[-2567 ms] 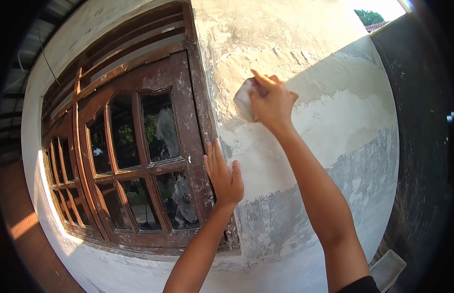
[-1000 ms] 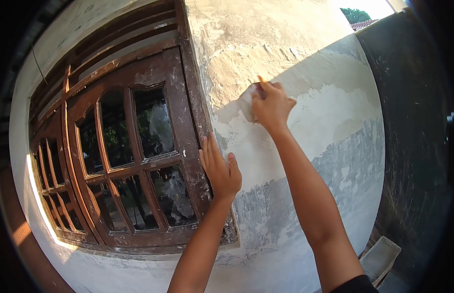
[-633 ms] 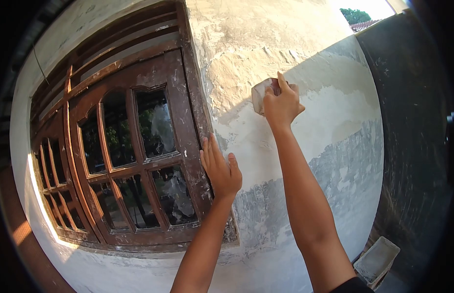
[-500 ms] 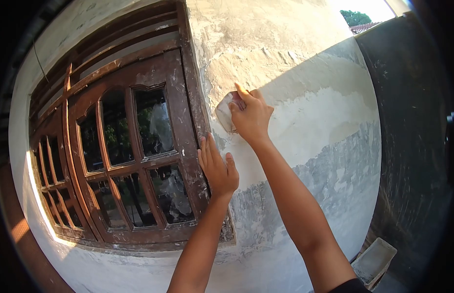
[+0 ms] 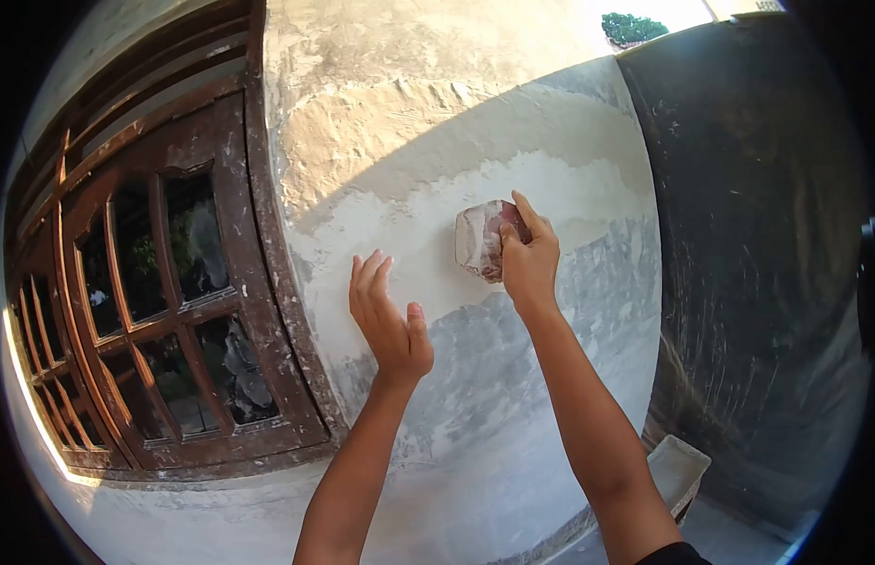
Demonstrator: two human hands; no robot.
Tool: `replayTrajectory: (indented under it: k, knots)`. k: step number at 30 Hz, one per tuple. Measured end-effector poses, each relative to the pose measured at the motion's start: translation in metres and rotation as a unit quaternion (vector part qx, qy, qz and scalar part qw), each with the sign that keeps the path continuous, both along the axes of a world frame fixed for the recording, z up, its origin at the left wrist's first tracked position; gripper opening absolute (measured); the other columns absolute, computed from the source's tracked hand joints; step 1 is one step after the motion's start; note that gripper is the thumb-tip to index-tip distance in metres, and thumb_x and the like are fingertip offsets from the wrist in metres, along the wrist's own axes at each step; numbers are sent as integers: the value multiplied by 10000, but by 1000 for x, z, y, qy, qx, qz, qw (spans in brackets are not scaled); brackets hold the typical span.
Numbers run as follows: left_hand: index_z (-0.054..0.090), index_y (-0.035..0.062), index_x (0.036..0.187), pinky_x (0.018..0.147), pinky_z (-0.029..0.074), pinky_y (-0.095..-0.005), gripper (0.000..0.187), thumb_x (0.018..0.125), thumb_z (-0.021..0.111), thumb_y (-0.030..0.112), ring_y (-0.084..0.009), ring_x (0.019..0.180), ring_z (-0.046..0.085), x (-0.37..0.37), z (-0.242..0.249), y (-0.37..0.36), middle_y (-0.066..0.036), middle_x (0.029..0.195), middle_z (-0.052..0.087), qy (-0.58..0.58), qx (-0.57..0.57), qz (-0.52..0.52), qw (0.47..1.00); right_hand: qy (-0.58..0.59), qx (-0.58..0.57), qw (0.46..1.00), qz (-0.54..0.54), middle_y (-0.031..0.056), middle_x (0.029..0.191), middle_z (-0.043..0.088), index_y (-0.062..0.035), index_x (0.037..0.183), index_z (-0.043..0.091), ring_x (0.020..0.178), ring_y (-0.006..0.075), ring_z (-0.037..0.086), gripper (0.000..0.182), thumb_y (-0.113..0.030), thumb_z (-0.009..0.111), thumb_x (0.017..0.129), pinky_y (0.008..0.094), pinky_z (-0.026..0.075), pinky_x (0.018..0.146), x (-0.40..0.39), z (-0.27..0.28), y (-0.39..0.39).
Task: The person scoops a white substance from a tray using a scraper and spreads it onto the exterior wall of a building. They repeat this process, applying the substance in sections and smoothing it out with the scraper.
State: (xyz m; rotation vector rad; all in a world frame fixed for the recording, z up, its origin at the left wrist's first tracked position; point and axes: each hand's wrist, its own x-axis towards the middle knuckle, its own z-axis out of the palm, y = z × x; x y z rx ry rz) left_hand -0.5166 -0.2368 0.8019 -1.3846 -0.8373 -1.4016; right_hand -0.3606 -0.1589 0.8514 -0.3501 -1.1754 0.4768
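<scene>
My right hand [image 5: 532, 266] grips a flat, angular scraper [image 5: 479, 243] coated with pale plaster, its thumb on the near face. The scraper lies against the wall [image 5: 409, 212], over the band where a smooth whitish coat meets grey, patchy surface. To the left, my left hand [image 5: 388, 325] holds nothing; its fingers are stretched upward, the thumb apart, close to the same wall. Above both hands, a rough, sunlit plaster layer [image 5: 329, 141] has ragged ridges along its top.
A brown wooden window [image 5: 164, 325] with plaster-smeared glass panes fills the left side. A dark panel [image 5: 748, 245] stands along the right. Low at right sits a pale, plaster-stained trough [image 5: 680, 466]. A green tree [image 5: 633, 28] shows beyond the wall.
The scraper in my right hand has moved right and down along the wall, away from the window frame. My left hand has left the frame's edge. The view has turned right.
</scene>
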Motion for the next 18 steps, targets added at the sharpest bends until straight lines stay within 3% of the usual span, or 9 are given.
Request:
replayTrajectory:
  k: [5, 9, 18]
  knots:
    - [427, -61, 1311, 1065, 272, -485, 492, 969, 362, 286, -380, 1257, 404, 82, -33, 55, -227, 1347, 446, 7, -39, -97, 995, -21, -46, 999, 11, 142, 1113, 617, -57, 1333, 571, 1030, 236, 615, 472, 51, 550, 875, 338, 475, 915, 86, -38, 35]
    - [441, -56, 1295, 1038, 298, -468, 480, 977, 359, 293, -356, 1205, 428, 147, -53, 99, -222, 1316, 462, 6, -64, -162, 985, -4, -95, 995, 29, 178, 1197, 611, -39, 1353, 543, 1086, 239, 606, 487, 63, 535, 877, 334, 455, 964, 157, -66, 59]
    - [455, -44, 1286, 1011, 310, -469, 465, 989, 362, 301, -365, 1169, 435, 280, -108, 176, -224, 1267, 475, -39, -127, -316, 939, -70, -150, 983, -81, 167, 1219, 621, -31, 1380, 493, 1104, 253, 612, 525, 102, 464, 873, 340, 453, 975, 288, -135, 102]
